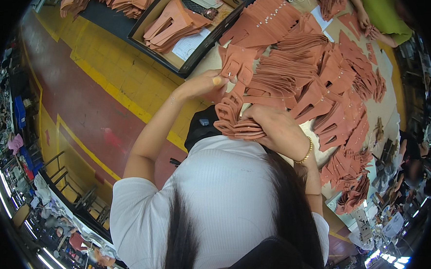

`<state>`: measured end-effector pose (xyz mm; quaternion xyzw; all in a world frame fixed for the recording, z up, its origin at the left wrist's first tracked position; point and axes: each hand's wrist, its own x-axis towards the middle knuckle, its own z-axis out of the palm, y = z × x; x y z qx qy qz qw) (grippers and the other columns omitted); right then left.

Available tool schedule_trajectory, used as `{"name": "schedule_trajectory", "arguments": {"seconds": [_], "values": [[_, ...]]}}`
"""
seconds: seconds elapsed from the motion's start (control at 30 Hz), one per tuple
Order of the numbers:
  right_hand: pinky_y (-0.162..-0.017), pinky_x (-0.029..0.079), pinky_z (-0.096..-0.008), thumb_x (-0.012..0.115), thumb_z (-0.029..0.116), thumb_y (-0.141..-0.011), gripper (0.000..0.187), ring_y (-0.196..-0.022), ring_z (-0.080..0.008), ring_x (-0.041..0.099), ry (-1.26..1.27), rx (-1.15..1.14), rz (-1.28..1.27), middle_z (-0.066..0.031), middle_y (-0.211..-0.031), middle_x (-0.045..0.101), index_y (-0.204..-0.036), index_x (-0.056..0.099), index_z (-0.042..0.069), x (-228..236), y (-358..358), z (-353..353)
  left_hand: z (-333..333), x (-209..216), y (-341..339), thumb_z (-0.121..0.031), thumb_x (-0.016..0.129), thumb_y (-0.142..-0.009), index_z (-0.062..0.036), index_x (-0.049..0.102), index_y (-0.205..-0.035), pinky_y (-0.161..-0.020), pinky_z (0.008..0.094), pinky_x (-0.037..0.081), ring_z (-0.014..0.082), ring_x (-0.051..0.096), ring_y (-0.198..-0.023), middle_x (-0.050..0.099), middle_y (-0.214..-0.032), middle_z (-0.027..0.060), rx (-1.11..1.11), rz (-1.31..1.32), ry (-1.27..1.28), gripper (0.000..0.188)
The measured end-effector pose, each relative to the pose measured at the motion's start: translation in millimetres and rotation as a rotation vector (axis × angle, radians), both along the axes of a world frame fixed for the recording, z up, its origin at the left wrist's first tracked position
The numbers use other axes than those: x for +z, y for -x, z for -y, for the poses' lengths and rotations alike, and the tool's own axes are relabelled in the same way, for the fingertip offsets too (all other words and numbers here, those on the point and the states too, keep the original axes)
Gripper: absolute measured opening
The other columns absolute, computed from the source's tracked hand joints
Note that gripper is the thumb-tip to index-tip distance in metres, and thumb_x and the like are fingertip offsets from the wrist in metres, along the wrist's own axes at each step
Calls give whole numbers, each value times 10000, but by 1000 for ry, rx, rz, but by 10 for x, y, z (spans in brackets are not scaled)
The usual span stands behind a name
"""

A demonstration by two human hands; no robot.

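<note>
at twelve o'clock my left hand (209, 85) pinches an orange piece (239, 59), my right hand (278, 129) grips a stack (231, 129); likely light, bendy, best edge-held.

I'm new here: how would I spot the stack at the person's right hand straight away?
Start at the pale table heaped with orange-brown pieces, then go to its edge nearest the white shirt. There the person's right hand, with a gold bracelet at its wrist, touches the stack. Showing rounded, looped ends, it lies closest to the shirt, unlike the fanned rows beyond it.
</note>
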<state>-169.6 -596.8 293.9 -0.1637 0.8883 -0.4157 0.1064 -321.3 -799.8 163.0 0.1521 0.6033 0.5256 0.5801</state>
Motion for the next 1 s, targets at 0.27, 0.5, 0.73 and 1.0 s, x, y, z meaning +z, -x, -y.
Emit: {"name": "schedule_trajectory", "arguments": {"seconds": [0.27, 0.5, 0.73, 1.0], "values": [[-792, 480, -405, 775, 93, -658, 487, -944, -337, 591, 12, 194, 85, -123, -981, 588, -1072, 519, 65, 4, 650, -178, -259, 89, 98, -276, 406, -932, 25, 604, -1187, -931, 268, 449, 153, 591, -1014, 631, -1128, 121, -235, 41, -117, 441], [-470, 604, -297, 780, 150, -741, 568, -759, -218, 673, 172, 22, 199, -143, -1019, 606, -1214, 497, 13, -27, 800, -396, -307, 370, 101, -305, 413, -928, 0, 574, -1201, -871, 330, 518, 174, 613, -1042, 622, -1147, 129, -21, 326, -7, 440], [-733, 505, -335, 798, 214, -746, 550, -866, -231, 629, 93, 3, 116, -101, -984, 618, -1190, 529, 35, 7, 680, -472, -260, 205, 46, -351, 461, -947, -6, 576, -1197, -891, 367, 529, 210, 638, -1016, 640, -1151, 135, 237, 424, -63, 441], [-850, 448, -240, 811, 235, -769, 568, -954, -102, 538, 515, -447, 161, -25, -1047, 584, -1210, 520, 25, 81, 388, -461, -332, 94, -187, -395, 453, -997, -49, 465, -1349, -992, 394, 478, 235, 571, -1172, 542, -1327, 119, 552, 486, -235, 494]]}}
